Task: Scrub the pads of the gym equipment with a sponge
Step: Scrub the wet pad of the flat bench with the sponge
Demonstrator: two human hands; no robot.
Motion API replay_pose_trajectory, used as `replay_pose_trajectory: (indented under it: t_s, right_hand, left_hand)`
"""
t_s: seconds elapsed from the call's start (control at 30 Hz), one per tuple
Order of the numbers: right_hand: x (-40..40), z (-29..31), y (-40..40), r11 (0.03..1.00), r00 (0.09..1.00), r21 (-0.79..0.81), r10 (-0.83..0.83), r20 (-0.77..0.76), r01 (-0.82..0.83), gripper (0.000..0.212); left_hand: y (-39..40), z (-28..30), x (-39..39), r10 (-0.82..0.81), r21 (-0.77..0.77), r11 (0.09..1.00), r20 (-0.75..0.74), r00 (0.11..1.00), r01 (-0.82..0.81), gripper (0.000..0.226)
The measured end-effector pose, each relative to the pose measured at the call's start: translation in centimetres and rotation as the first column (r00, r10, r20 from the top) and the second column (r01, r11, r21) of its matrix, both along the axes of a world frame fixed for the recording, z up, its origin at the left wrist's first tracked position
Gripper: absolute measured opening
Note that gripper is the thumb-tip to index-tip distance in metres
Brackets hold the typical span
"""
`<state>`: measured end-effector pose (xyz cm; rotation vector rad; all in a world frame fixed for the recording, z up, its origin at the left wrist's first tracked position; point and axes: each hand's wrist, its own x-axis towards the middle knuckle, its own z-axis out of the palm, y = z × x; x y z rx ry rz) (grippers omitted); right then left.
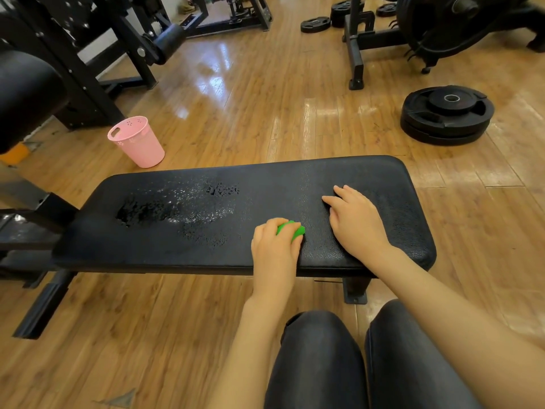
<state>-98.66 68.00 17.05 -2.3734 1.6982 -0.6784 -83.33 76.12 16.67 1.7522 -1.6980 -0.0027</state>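
A black padded bench pad [295, 184] lies across the middle of the view. Its left half is wet, with beads and patches of water [177, 205]. My left hand [274, 252] grips a green sponge [292, 230] and presses it on the pad near the front edge. Only the sponge's top shows between my fingers. My right hand [356, 219] rests flat on the dry right part of the pad, fingers spread and straight.
A pink plastic bucket [138, 143] stands on the wooden floor behind the bench's left end. Stacked black weight plates [445, 113] lie at the right. Black machine frames [88, 63] and a rack [356, 45] stand farther back. My knees [354, 355] are in front of the bench.
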Motion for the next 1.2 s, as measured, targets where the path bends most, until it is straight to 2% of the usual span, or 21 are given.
replay_pose_trajectory:
  t_s: [0.23,0.6,0.8,0.93,1.2]
  right_hand:
    - [-0.2,0.1,0.0,1.0,0.999,-0.005,0.013,0.05,-0.013,0.029]
    - [0.5,1.1,0.5,0.998,1.0,0.065,-0.008,-0.011,0.009,0.033]
    - [3.9,1.5,0.4,0.997,0.997,0.027,0.078,0.03,-0.079,0.032]
    - [5.0,0.9,0.2,0.994,0.996,0.064,0.084,0.027,-0.086,0.036]
    - [5.1,-0.2,0.6,0.997,0.997,0.025,0.072,0.001,-0.072,0.034]
  left_hand:
    - [-5.1,0.9,1.0,0.025,0.093,0.995,-0.04,0.999,-0.021,0.017]
    - [1.4,-0.3,1.9,-0.007,-0.024,1.0,0.008,1.0,0.007,0.019]
    - [-3.9,0.8,3.9,0.051,0.078,0.996,-0.008,0.999,-0.05,0.02]
    - [-5.7,1.1,4.8,0.088,0.153,0.984,0.004,0.996,-0.087,0.024]
    - [-0.3,0.0,4.3,0.062,0.017,0.998,0.007,0.998,-0.062,0.02]
